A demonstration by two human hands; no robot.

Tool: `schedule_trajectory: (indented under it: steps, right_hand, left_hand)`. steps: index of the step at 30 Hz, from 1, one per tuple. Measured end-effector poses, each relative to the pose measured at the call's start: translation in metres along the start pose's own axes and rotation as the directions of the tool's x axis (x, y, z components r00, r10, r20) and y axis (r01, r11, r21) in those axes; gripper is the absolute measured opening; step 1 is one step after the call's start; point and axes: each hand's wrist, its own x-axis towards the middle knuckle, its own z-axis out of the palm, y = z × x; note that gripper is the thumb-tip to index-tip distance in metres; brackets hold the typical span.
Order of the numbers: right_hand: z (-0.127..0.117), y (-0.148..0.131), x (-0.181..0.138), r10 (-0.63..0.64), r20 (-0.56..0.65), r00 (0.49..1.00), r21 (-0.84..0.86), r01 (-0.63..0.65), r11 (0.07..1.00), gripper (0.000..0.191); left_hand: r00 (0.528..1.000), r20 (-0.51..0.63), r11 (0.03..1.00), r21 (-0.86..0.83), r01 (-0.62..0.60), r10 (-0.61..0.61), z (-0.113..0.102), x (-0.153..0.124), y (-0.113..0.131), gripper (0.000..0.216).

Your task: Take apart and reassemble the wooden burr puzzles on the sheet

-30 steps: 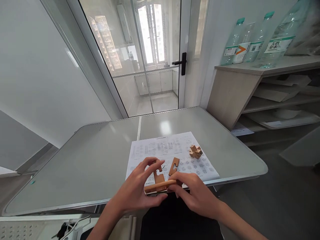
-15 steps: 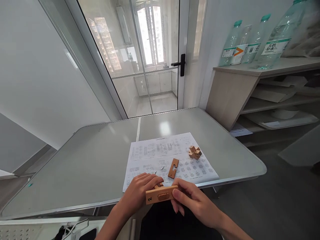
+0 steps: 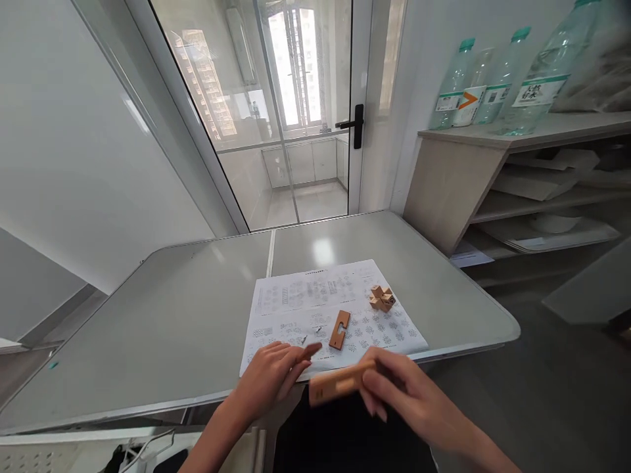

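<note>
My left hand [image 3: 270, 376] pinches a small flat wooden puzzle piece [image 3: 310, 351] near the table's front edge. In my right hand [image 3: 401, 387] is a longer wooden puzzle block [image 3: 338, 383] with an oblong slot through its face, held below the edge of the paper and smeared by motion. The two held pieces are apart. On the paper between and beyond my hands lies a notched wooden piece [image 3: 337, 336], its cut-out facing right. Farther right stands an assembled cross-shaped wooden burr puzzle [image 3: 382, 298].
A printed sheet [image 3: 276, 295] with rows of small diagrams lies on the grey table [image 3: 172, 315]. Two tiny metallic-looking bits [image 3: 304, 339] are on it. At the right, a shelf unit [image 3: 444, 177] carries several plastic bottles [image 3: 535, 85]. A glass door [image 3: 315, 164] stands behind the table.
My right hand has moved right with the slotted block, away from my left hand. The small piece in my left hand now shows separately. The view has shifted slightly.
</note>
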Motion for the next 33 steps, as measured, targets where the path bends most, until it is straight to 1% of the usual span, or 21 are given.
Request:
schedule_trajectory:
  steps: [2, 3, 5, 8, 12, 15, 18, 21, 23, 25, 27, 29, 30, 31, 33]
  right_hand:
    - [-0.011, 0.006, 0.006, 0.069, -0.151, 0.986, -0.128, -0.088, 0.988, 0.044]
    - [-0.017, 0.012, 0.010, 0.110, -0.191, 0.975, -0.171, -0.144, 0.975, 0.045]
    - [-0.029, 0.027, 0.017, 0.147, -0.232, 0.962, -0.236, -0.202, 0.951, 0.046]
    - [-0.042, 0.050, 0.024, 0.200, -0.216, 0.956, -0.293, -0.258, 0.921, 0.044]
    - [-0.051, 0.065, 0.033, 0.278, -0.189, 0.942, -0.308, -0.325, 0.894, 0.042]
    - [-0.058, 0.071, 0.044, 0.316, -0.209, 0.925, -0.349, -0.373, 0.860, 0.042]
    - [-0.065, 0.079, 0.056, 0.328, -0.298, 0.896, -0.420, -0.432, 0.798, 0.041]
    - [-0.067, 0.088, 0.063, 0.308, -0.374, 0.875, -0.438, -0.460, 0.773, 0.037]
    - [-0.064, 0.092, 0.062, 0.290, -0.420, 0.860, -0.439, -0.472, 0.764, 0.034]
    - [-0.060, 0.095, 0.058, 0.245, -0.475, 0.846, -0.442, -0.469, 0.765, 0.031]
    - [-0.056, 0.098, 0.052, 0.169, -0.522, 0.836, -0.445, -0.436, 0.782, 0.030]
    - [-0.052, 0.100, 0.046, 0.083, -0.550, 0.831, -0.443, -0.375, 0.814, 0.031]
    - [-0.051, 0.101, 0.043, 0.050, -0.555, 0.831, -0.439, -0.343, 0.831, 0.031]
    - [-0.050, 0.102, 0.041, 0.021, -0.557, 0.830, -0.435, -0.313, 0.844, 0.032]
    - [-0.050, 0.104, 0.039, -0.016, -0.560, 0.829, -0.429, -0.273, 0.861, 0.032]
  left_hand:
    - [0.987, 0.027, 0.987, -0.033, 0.156, -0.156, 0.001, 0.002, 0.001, 0.023]
    - [0.972, 0.044, 0.971, -0.052, 0.234, -0.232, 0.002, 0.004, 0.002, 0.022]
    - [0.935, 0.079, 0.930, -0.102, 0.352, -0.345, 0.004, 0.011, 0.002, 0.021]
    - [0.899, 0.123, 0.887, -0.154, 0.436, -0.420, 0.009, 0.024, -0.002, 0.026]
    - [0.863, 0.176, 0.867, -0.075, 0.492, -0.474, 0.016, 0.040, -0.007, 0.034]
    - [0.846, 0.206, 0.863, -0.013, 0.505, -0.491, 0.020, 0.050, -0.008, 0.039]
    - [0.839, 0.206, 0.859, 0.023, 0.511, -0.504, 0.023, 0.058, -0.006, 0.040]
    - [0.836, 0.180, 0.855, 0.076, 0.513, -0.518, 0.025, 0.063, 0.000, 0.037]
    - [0.841, 0.160, 0.856, 0.110, 0.506, -0.518, 0.028, 0.064, 0.005, 0.036]
    - [0.849, 0.140, 0.859, 0.129, 0.495, -0.510, 0.031, 0.063, 0.009, 0.036]
    - [0.883, 0.056, 0.881, 0.120, 0.458, -0.467, 0.037, 0.062, 0.012, 0.034]
    - [0.920, -0.103, 0.918, 0.081, 0.387, -0.379, 0.046, 0.063, 0.013, 0.031]
    - [0.927, -0.178, 0.938, 0.053, 0.344, -0.330, 0.051, 0.065, 0.014, 0.032]
    - [0.929, -0.230, 0.952, 0.025, 0.305, -0.291, 0.058, 0.067, 0.015, 0.035]
    - [0.941, -0.250, 0.972, -0.010, 0.234, -0.229, 0.073, 0.073, 0.019, 0.046]
